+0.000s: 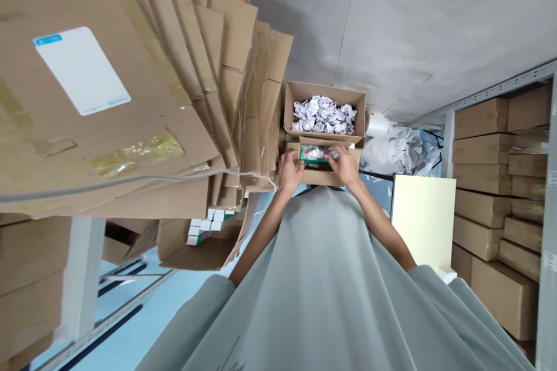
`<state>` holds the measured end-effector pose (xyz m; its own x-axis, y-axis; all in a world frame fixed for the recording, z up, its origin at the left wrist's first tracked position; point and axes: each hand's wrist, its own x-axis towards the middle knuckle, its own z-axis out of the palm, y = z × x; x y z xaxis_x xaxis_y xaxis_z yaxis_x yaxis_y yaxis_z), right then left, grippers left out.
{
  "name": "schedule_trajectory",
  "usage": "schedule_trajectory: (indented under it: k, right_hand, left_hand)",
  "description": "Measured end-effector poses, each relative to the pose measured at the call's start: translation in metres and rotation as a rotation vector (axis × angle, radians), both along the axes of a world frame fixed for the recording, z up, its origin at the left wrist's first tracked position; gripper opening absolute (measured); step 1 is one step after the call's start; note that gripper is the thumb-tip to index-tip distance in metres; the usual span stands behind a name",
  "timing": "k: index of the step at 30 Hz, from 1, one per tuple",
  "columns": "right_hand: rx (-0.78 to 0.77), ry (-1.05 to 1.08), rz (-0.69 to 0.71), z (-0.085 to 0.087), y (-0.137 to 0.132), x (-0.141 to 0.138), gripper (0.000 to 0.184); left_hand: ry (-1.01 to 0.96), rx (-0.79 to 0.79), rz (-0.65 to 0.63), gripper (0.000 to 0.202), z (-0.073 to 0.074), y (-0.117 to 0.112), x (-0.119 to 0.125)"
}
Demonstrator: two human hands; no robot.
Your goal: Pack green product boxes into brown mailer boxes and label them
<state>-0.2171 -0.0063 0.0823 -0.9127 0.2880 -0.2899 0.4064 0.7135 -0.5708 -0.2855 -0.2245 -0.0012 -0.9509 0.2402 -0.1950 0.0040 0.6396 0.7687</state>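
The green box [310, 160] lies inside the open small carton [319, 178], directly in front of me, with crumpled white paper [315, 152] showing at its top. My left hand [290, 174] is half-curled at the left end of the box, and my right hand [346, 167] has its fingers bent over the right end; I cannot tell whether either is closed on anything. On the far side, a larger carton [326, 89] contains crumpled sheets [324, 116], and flattened cardboard [243, 87] stands stacked to my left
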Motion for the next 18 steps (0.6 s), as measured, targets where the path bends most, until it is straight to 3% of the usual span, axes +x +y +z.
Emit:
schedule_trajectory:
  k: [3, 6, 10, 15, 18]
  right_hand:
    - [0.131, -0.071, -0.156, 0.002, 0.017, 0.024, 0.031]
    - [0.213, -0.228, -0.286, -0.007, 0.028, 0.045, 0.042]
    - [0.147, -0.332, -0.362, -0.030, 0.028, 0.053, 0.061]
    - [0.054, -0.338, -0.388, -0.048, 0.021, 0.058, 0.057]
    - [0.044, -0.275, -0.395, -0.051, 0.015, 0.079, 0.055]
  left_hand:
    - [-0.146, -0.156, 0.022, 0.064, -0.002, 0.002, -0.002]
    - [-0.240, -0.228, 0.030, 0.077, -0.003, 0.004, -0.004]
    - [-0.260, -0.274, 0.011, 0.079, -0.002, 0.003, -0.007]
    - [-0.271, -0.336, -0.048, 0.080, 0.001, -0.006, -0.009]
    - [-0.266, -0.309, -0.089, 0.082, 0.001, -0.013, -0.004]
